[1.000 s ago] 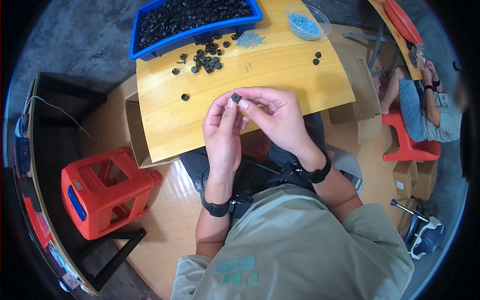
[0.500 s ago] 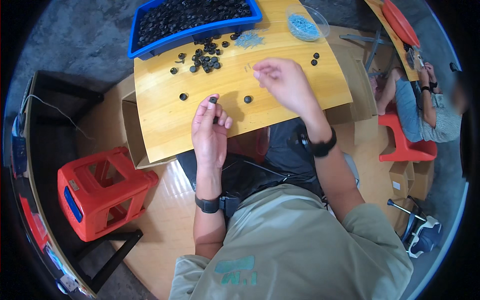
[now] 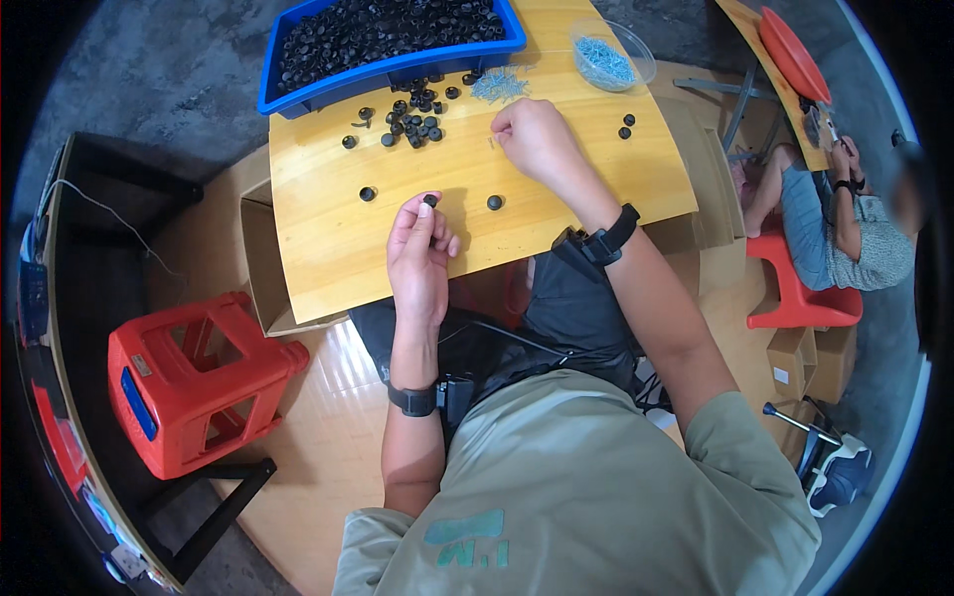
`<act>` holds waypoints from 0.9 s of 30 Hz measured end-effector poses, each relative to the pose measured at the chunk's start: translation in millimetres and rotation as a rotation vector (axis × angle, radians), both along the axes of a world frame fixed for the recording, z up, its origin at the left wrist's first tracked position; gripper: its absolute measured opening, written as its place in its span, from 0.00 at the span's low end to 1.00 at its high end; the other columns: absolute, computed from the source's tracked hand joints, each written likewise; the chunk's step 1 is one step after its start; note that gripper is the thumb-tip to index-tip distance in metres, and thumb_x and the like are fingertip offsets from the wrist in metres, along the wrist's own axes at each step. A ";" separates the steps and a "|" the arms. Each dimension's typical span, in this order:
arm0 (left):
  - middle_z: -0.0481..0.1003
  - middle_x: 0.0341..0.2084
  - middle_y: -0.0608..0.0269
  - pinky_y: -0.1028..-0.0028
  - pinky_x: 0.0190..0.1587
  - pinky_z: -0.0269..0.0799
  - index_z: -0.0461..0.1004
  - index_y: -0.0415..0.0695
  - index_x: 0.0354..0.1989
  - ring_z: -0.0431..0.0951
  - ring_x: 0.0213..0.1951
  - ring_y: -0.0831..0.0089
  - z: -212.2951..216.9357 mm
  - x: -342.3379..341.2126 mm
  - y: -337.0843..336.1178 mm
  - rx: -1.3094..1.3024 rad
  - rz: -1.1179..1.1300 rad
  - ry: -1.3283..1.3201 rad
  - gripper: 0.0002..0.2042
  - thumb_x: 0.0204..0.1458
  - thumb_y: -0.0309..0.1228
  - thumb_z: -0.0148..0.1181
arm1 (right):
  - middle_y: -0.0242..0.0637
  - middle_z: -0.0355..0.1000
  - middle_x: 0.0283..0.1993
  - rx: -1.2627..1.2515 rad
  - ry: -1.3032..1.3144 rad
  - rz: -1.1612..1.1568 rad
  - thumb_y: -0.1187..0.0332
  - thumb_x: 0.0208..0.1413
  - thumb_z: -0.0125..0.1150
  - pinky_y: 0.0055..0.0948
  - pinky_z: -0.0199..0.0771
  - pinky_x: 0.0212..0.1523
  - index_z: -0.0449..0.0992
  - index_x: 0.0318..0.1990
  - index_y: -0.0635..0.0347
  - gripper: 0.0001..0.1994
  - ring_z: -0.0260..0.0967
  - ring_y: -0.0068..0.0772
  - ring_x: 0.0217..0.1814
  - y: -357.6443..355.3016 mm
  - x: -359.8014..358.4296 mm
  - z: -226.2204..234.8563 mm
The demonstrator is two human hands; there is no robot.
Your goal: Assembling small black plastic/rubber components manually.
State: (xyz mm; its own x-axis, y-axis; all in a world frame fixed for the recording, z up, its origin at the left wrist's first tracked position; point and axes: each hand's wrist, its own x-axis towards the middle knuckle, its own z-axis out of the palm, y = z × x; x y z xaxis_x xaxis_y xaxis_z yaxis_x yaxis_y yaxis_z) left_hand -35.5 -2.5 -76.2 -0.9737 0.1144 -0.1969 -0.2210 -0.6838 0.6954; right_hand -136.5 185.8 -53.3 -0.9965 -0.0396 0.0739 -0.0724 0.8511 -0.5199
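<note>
- left hand (image 3: 417,253) pinches one small black cap (image 3: 430,200) between its fingertips, held just above the near edge of the wooden table (image 3: 328,248)
- right hand (image 3: 535,139) is closed around a tiny screw at the loose screw pile (image 3: 497,85), further up the table
- tip: I'd keep the cap's hole facing up and steady, and lift just one screw so nothing tangles
</note>
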 end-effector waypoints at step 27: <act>0.61 0.23 0.73 0.80 0.30 0.55 0.70 0.42 0.46 0.57 0.26 0.82 11.0 7.7 5.6 -0.142 -0.028 0.122 0.10 0.61 0.33 0.49 | 0.53 0.73 0.29 0.066 -0.034 0.151 0.73 0.50 0.57 0.40 0.71 0.38 0.75 0.30 0.69 0.06 0.72 0.51 0.35 29.0 8.8 -6.9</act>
State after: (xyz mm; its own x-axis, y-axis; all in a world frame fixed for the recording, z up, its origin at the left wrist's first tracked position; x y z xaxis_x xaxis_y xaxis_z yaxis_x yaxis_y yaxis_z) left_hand -27.8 3.0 -65.2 -0.9881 0.1214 -0.0941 -0.1471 -0.5713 0.8074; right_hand -127.7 214.8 -60.2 -0.9807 -0.1927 0.0329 -0.1855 0.8642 -0.4678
